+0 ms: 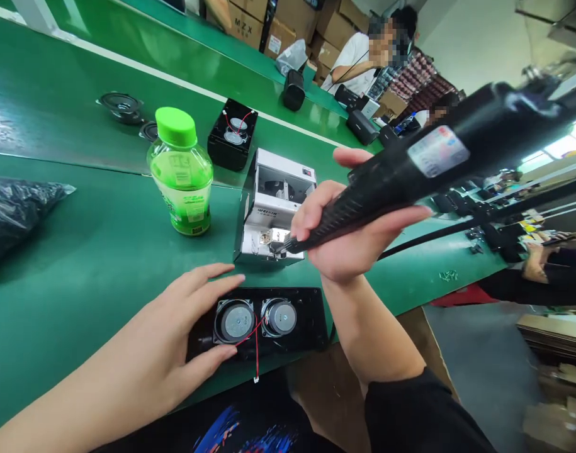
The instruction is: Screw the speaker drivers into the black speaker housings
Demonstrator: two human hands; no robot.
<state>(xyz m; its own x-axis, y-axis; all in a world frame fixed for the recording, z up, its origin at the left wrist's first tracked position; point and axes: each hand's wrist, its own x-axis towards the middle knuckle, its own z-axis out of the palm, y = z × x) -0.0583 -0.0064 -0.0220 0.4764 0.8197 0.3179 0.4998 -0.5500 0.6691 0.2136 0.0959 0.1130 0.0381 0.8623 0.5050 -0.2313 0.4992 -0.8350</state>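
My right hand is wrapped round a black electric screwdriver, whose tip touches the front of a small silver screw feeder box. My left hand lies with fingers spread on the left end of a black speaker panel at the table's near edge. The panel carries two round grey speaker drivers and a red and black wire.
A green-capped bottle stands left of the feeder. Behind it sit another black speaker box, loose speaker drivers and a black plastic bag on the green table. A person sits at the far bench among cardboard boxes.
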